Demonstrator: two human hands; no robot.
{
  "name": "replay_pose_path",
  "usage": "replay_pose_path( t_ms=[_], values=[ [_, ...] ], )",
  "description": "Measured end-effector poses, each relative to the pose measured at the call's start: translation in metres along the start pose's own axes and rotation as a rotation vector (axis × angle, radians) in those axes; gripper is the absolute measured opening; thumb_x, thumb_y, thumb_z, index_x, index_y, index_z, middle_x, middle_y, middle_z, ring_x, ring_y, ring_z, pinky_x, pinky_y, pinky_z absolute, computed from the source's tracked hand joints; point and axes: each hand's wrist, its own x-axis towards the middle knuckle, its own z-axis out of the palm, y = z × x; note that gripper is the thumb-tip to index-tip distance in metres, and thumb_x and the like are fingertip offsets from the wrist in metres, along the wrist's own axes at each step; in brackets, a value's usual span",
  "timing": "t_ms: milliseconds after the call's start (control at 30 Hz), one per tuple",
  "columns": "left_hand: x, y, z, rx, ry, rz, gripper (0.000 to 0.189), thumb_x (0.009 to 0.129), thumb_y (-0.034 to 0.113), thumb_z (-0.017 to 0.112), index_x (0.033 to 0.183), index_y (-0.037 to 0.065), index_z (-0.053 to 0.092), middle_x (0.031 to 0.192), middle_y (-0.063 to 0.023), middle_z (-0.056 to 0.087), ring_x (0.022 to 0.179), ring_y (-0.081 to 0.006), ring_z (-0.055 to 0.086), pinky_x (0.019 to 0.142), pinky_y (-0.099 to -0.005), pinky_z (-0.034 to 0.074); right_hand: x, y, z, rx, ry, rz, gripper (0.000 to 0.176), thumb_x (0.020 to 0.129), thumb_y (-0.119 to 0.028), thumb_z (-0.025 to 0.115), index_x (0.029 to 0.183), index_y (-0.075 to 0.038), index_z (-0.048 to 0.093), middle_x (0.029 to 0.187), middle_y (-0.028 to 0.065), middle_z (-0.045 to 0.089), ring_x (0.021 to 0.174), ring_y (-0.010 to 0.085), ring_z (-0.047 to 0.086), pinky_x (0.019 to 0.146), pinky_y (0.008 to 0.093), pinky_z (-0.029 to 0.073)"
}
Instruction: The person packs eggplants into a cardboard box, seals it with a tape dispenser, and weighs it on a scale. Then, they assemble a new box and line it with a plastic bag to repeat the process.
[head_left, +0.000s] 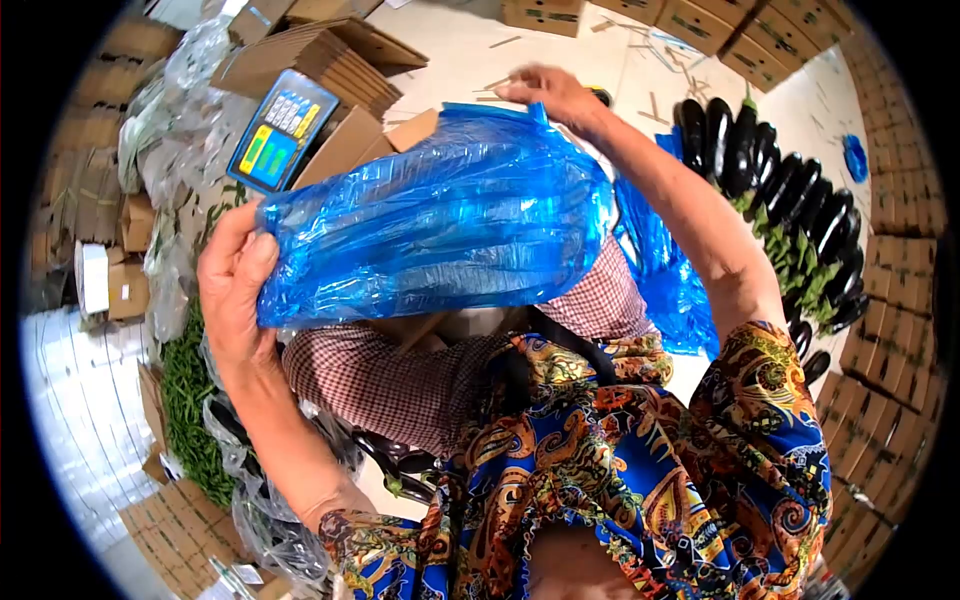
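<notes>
A blue plastic bag (pixel 430 230) is stretched out in front of me, over my lap. My left hand (pixel 235 280) is closed on its left end, with the thumb on the near face and the fingers behind. Past the bag's upper right corner is my right hand (pixel 550 95), its fingers slightly blurred, stretched out to the left and apart. The wrist is close to the bag's top edge. More blue bags (pixel 665 270) lie beside my right knee, partly hidden by my forearm.
Many eggplants (pixel 800 190) lie in rows on the right. A digital scale (pixel 282 130) stands at the upper left beside flattened cardboard boxes (pixel 330 60). Green peppers (pixel 195 410) fill the left side near clear plastic. Stacked cartons (pixel 895 290) line the right edge.
</notes>
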Motion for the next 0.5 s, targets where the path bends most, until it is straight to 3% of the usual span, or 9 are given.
replay_pose_path(
  t_ms=[33, 100, 167, 233, 300, 333, 367, 433, 500],
  values=[
    [0.0, 0.005, -0.006, 0.067, -0.005, -0.007, 0.038, 0.084, 0.019, 0.067, 0.114, -0.003, 0.058, 0.102, -0.0089, 0.064, 0.091, -0.0153, 0.061, 0.084, -0.0287, 0.048, 0.013, -0.017, 0.003, -0.21, 0.111, -0.227, 0.072, 0.076, -0.061, 0.066, 0.115, -0.001, 0.062, 0.113, 0.0162, 0.063, 0.105, 0.0255, 0.06, 0.09, 0.0343, 0.048],
    [0.004, 0.015, -0.019, 0.127, -0.004, -0.012, 0.039, 0.083, 0.019, 0.068, 0.115, -0.003, 0.058, 0.101, -0.0082, 0.064, 0.09, -0.0145, 0.06, 0.083, -0.0282, 0.048, 0.01, -0.102, 0.007, -0.091, -0.14, -0.337, 0.068, 0.079, -0.05, 0.068, 0.126, -0.002, 0.055, 0.12, 0.0151, 0.06, 0.108, 0.0251, 0.059, 0.093, 0.0333, 0.046],
    [0.013, 0.03, -0.027, 0.208, -0.004, 0.022, 0.039, 0.082, 0.018, 0.068, 0.115, -0.002, 0.059, 0.101, -0.0084, 0.064, 0.09, -0.0148, 0.061, 0.082, -0.0287, 0.049, 0.006, -0.16, 0.026, -0.019, -0.222, -0.587, 0.068, 0.078, -0.049, 0.069, 0.127, -0.004, 0.055, 0.12, 0.0142, 0.06, 0.11, 0.0253, 0.058, 0.093, 0.0336, 0.046],
    [0.021, 0.049, -0.018, 0.176, -0.087, 0.037, 0.038, 0.081, 0.016, 0.068, 0.114, -0.001, 0.061, 0.101, -0.0087, 0.066, 0.09, -0.0162, 0.062, 0.082, -0.0298, 0.05, 0.001, -0.21, 0.044, -0.097, -0.406, -0.782, 0.08, 0.071, -0.057, 0.07, 0.128, -0.003, 0.053, 0.128, 0.0171, 0.055, 0.113, 0.0289, 0.056, 0.1, 0.0333, 0.04],
    [0.025, 0.058, -0.008, 0.226, -0.106, 0.084, 0.038, 0.08, 0.017, 0.068, 0.114, 0.0, 0.061, 0.086, -0.0023, 0.064, 0.077, -0.0099, 0.059, 0.072, -0.0237, 0.048, 0.001, -0.231, 0.06, -0.015, -0.793, -0.776, 0.067, 0.073, -0.053, 0.071, 0.118, -0.005, 0.059, 0.111, 0.0127, 0.062, 0.101, 0.0237, 0.058, 0.093, 0.0315, 0.041],
    [0.027, 0.061, -0.013, 0.267, -0.146, 0.047, 0.039, 0.08, 0.017, 0.068, 0.113, 0.0, 0.062, 0.081, 0.0001, 0.06, 0.073, -0.0079, 0.056, 0.068, -0.0219, 0.045, 0.006, -0.233, 0.069, -0.016, -0.933, -0.761, 0.053, 0.075, -0.047, 0.071, 0.106, -0.005, 0.064, 0.094, 0.0065, 0.064, 0.089, 0.0185, 0.057, 0.083, 0.0311, 0.043],
    [0.029, 0.064, -0.021, 0.306, -0.183, 0.008, 0.039, 0.079, 0.018, 0.068, 0.113, 0.0, 0.062, 0.076, 0.0026, 0.056, 0.069, -0.0058, 0.053, 0.064, -0.0201, 0.043, 0.006, -0.235, 0.067, -0.128, -0.95, -0.764, 0.041, 0.078, -0.042, 0.07, 0.096, -0.005, 0.066, 0.084, 0.0025, 0.063, 0.084, 0.0142, 0.055, 0.078, 0.0306, 0.043],
    [0.026, 0.059, -0.034, 0.345, -0.19, -0.069, 0.04, 0.078, 0.021, 0.069, 0.112, 0.001, 0.063, 0.064, 0.0091, 0.042, 0.059, -0.0012, 0.04, 0.055, -0.0167, 0.03, 0.009, -0.226, 0.05, -0.324, -0.942, -0.802, 0.037, 0.081, -0.037, 0.068, 0.094, -0.003, 0.066, 0.083, 0.0028, 0.063, 0.079, 0.0125, 0.055, 0.072, 0.0296, 0.044],
    [0.021, 0.037, -0.056, 0.326, -0.185, -0.112, 0.041, 0.075, 0.022, 0.07, 0.11, 0.002, 0.064, 0.065, 0.0089, 0.045, 0.06, -0.0017, 0.041, 0.055, -0.0176, 0.032, -0.002, -0.199, 0.028, -0.158, -0.972, -0.529, 0.03, 0.082, -0.031, 0.068, 0.087, -0.002, 0.065, 0.075, 0.0008, 0.06, 0.069, 0.0112, 0.051, 0.064, 0.0309, 0.042]
  ],
)
